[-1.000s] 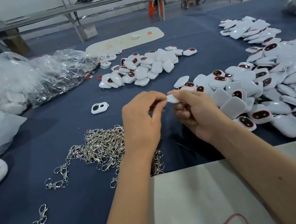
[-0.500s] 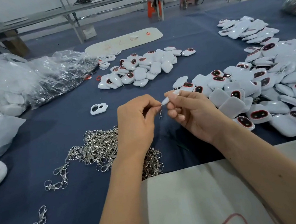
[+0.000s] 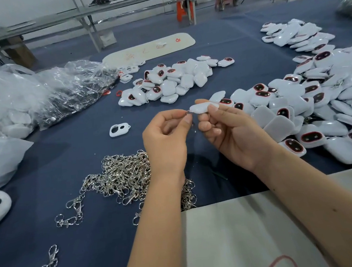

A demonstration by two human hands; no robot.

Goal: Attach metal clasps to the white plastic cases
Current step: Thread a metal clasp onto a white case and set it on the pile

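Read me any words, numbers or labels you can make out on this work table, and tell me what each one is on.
No text can be read here.
Long white board at the far side: red marks, too blurred to read.
Pale sheet at the near edge: a red curved stroke, cut off, not legible.
White cases: dark red-rimmed windows only, no lettering visible.
Small box under the far bench: blurred.

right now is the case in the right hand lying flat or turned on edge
Roughly flat, lengthways: the white case is pinched by the right hand, its end meeting the metal clasp in the left hand.
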